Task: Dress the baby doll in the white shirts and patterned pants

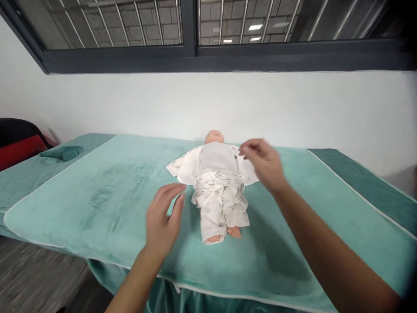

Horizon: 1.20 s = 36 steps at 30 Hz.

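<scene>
Baby doll (215, 137) supine; left hand (163, 214) half-open, empty; right hand (263, 163) loosely curled near white shirt (190, 164), grip unclear

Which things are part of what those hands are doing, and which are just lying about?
Seem part of the job:
baby doll, lying on its back
white top, spread to both sides
printed white trousers, around its legs
teal mat, underneath
left hand and right hand, near the clothes

Seem just lying about:
crumpled green cloth
red-and-black thing, partly out of view
</scene>
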### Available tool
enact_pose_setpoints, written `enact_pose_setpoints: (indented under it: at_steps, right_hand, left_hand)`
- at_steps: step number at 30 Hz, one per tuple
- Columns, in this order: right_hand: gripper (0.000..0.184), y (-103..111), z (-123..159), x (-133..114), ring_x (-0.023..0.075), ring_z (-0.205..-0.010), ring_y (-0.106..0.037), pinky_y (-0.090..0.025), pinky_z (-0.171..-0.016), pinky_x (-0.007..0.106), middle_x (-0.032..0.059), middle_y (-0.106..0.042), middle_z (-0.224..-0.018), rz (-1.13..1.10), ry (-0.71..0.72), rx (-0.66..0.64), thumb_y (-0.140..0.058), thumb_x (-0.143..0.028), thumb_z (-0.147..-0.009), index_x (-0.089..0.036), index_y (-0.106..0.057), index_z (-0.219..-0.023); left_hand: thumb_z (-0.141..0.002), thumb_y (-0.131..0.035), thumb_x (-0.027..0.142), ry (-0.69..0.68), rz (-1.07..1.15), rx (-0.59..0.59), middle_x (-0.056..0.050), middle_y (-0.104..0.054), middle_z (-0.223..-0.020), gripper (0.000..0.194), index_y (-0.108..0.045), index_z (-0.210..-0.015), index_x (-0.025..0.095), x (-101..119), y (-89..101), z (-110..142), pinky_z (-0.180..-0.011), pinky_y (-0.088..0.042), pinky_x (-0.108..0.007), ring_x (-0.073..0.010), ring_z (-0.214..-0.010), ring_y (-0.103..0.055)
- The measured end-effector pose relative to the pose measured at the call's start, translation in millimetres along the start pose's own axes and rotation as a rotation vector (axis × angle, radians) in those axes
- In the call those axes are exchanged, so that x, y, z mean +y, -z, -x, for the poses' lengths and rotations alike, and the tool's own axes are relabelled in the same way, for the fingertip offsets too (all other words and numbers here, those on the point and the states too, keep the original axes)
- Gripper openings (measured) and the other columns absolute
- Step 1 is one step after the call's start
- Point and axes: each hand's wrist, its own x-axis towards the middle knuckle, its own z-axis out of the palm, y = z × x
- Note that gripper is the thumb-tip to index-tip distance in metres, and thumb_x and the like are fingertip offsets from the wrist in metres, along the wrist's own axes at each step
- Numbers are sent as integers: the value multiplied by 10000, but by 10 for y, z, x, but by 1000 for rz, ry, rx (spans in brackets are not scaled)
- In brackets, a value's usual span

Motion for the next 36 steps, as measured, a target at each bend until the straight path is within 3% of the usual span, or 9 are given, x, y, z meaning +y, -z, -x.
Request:
enact_pose_setpoints:
  at_steps: [3, 6, 11, 15, 18, 22, 24, 27, 36]
  right_hand:
    - [179, -185, -34, 444, 161, -742, -535, -456, -758, 331, -4, -588, -752, 86, -113, -93, -678, -344, -862, -199, -619, -774]
    - [226, -215, -15, 708, 147, -702, -479, -412, -688, 308, -11, -531, -760, 71, -90, -240, -686, -361, -844, -205, -570, -729]
    - [215, 29, 55, 722, 215, -977, -547, -458, -841, 347, 45, -560, -1023, 130, -21, -530, -725, -422, -844, -244, -606, -834]
    - [220, 43, 117, 692, 283, -1329, -431, -441, -983, 404, 70, -479, -1408, 210, 16, -478, -656, -426, -902, -246, -567, -813]
    - [219, -58, 63, 705, 279, -1365, -445, -396, -1042, 432, 55, -480, -1494, 250, 56, -384, -566, -385, -957, -242, -504, -803]
    - [210, -192, -219, 793, 257, -904, -629, -436, -777, 382, 63, -705, -980, 402, -32, -216, -512, -432, -964, -259, -491, -847]
    - [220, -258, -380, 874, 220, -690, -540, -375, -658, 344, 13, -606, -719, 454, -100, -141, -528, -453, -940, -262, -487, -840]
    - [224, -342, -506, 1002, 176, -630, -446, -338, -621, 308, -36, -454, -630, 311, -190, -76, -568, -430, -905, -254, -475, -803]
    - [250, -233, -383, 990, 155, -741, -495, -390, -685, 286, 0, -591, -825, 43, -289, -174, -694, -451, -821, -213, -619, -837]
  left_hand:
    - [-952, -564, 303, 80, 113, -129, -63, -668, -1188, 197, -685, -1092, 239, -305, -425, -437, -955, -524, -354, -195, -1117, -621]
    - [-882, -656, 324, 38, 104, -363, -63, -650, -1225, 173, -712, -1023, 240, -512, -785, -885, -1074, -443, -401, -236, -1218, -562]
    - [-826, -726, 405, -1, 110, -649, -55, -457, -1470, 184, -674, -916, 253, -594, -903, -1076, -1149, -349, -430, -287, -1387, -408]
    - [-883, -645, 413, 48, 186, -589, -47, -360, -1583, 192, -595, -852, 230, -568, -893, -980, -1097, -384, -410, -295, -1436, -376]
    - [-921, -577, 398, 82, 179, -492, -67, -436, -1561, 181, -562, -859, 229, -537, -951, -1030, -1062, -389, -392, -291, -1421, -415]
    - [-939, -516, 390, 119, 13, -331, -36, -711, -1044, 149, -553, -915, 248, -560, -1120, -1275, -859, -425, -341, -239, -987, -627]
    - [-925, -523, 404, 173, -26, -234, 12, -617, -774, 163, -531, -878, 248, -624, -1228, -1379, -737, -389, -306, -199, -775, -562]
    - [-888, -574, 403, 271, 143, -127, 35, -503, -721, 204, -510, -806, 227, -771, -1351, -1399, -699, -361, -270, -154, -722, -476]
    - [-844, -600, 544, 483, 453, -466, -11, -593, -766, 365, -629, -770, 188, -1066, -1088, -1216, -632, -384, -263, -146, -704, -486]
